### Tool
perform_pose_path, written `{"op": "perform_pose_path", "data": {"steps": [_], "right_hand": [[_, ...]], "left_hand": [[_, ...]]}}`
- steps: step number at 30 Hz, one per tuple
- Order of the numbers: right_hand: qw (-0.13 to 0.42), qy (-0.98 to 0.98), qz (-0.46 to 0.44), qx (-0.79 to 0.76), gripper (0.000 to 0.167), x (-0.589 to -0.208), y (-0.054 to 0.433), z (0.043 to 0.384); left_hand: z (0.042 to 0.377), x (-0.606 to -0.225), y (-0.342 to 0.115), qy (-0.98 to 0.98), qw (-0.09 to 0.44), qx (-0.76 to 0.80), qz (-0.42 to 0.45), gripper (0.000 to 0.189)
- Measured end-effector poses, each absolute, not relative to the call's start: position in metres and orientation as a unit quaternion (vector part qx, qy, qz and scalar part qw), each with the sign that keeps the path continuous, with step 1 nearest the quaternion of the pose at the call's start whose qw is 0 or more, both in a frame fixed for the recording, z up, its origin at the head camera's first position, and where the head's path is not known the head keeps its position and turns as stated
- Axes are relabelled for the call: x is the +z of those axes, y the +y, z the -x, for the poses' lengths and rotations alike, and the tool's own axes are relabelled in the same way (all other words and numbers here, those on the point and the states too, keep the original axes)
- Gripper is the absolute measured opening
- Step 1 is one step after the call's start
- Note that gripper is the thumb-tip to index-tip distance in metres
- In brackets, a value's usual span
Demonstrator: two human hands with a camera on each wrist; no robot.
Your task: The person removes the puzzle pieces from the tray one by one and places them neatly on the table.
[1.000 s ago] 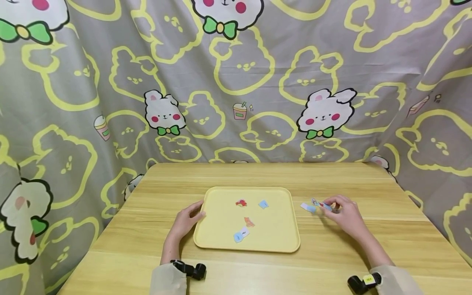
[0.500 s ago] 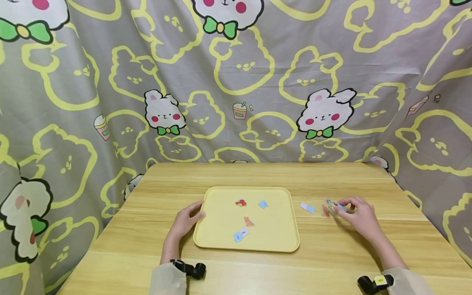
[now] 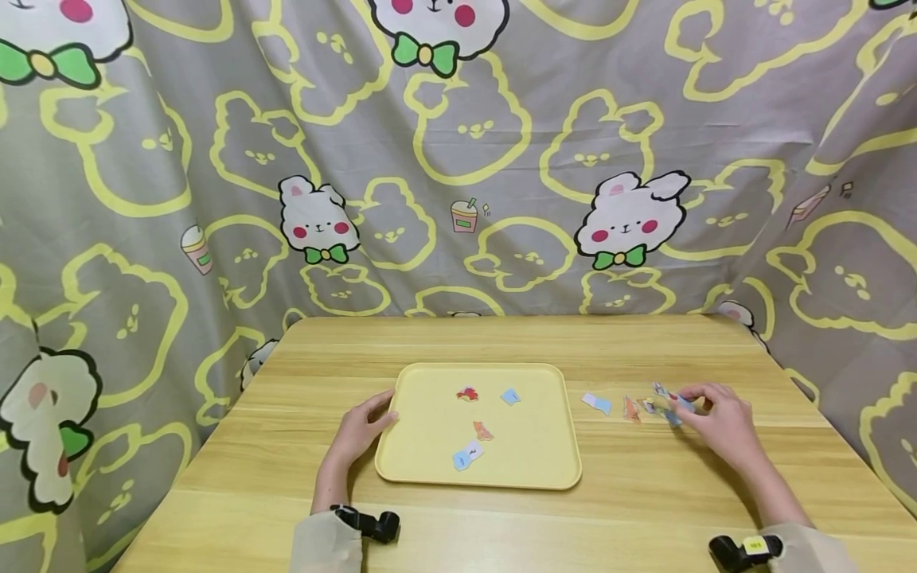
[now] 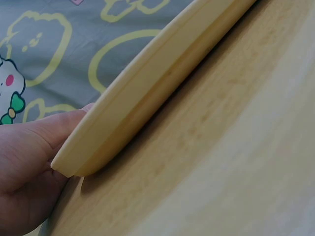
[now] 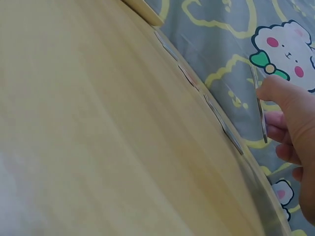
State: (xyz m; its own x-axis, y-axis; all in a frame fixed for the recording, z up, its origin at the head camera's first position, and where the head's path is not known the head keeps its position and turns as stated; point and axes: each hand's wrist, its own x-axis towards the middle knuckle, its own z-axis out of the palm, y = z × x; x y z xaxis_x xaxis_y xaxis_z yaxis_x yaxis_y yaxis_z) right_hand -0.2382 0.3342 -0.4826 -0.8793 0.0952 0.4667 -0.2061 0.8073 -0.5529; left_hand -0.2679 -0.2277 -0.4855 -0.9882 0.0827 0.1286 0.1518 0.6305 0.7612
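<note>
My left hand (image 3: pixel 364 426) grips the left rim of a yellow tray (image 3: pixel 516 461) that lies on the table; its fingertips are hidden behind the rim in the left wrist view. On the tray lie a red cutout (image 3: pixel 468 395), a light blue one (image 3: pixel 511 396), an orange one (image 3: pixel 483 431) and a white-and-blue one (image 3: pixel 468 455). Right of the tray, my right hand (image 3: pixel 719 418) pinches a thin flat printed piece (image 5: pixel 260 110) above the table, seen edge-on in the right wrist view. Beneath and left of it lie a white-and-blue piece (image 3: pixel 597 403), an orange piece (image 3: pixel 631 409) and multicoloured pieces (image 3: pixel 649 405).
A wooden table (image 3: pixel 473 521) bears the tray and pieces. Behind it hangs a grey curtain (image 3: pixel 444 263) with yellow outlines and white rabbits. Black cameras (image 3: pixel 380 525) are strapped at both sleeves.
My right hand has moved right along the table with the held piece, leaving a white-and-blue piece, an orange piece and then a multicoloured piece behind in a row. The left hand and tray stay put.
</note>
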Motion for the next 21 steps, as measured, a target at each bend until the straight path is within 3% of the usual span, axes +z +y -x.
{"op": "perform_pose_path", "data": {"steps": [11,21], "right_hand": [[0.233,-0.933,0.023,0.273,0.028,-0.481,0.346,0.235],[0.201,-0.948,0.08,0.234,0.034,-0.48,0.347,0.235]], "left_hand": [[0.27,-0.485,-0.228,-0.898,0.007,-0.437,0.041,0.052],[0.27,-0.484,-0.227,-0.902,0.012,-0.429,0.046,0.052]]}}
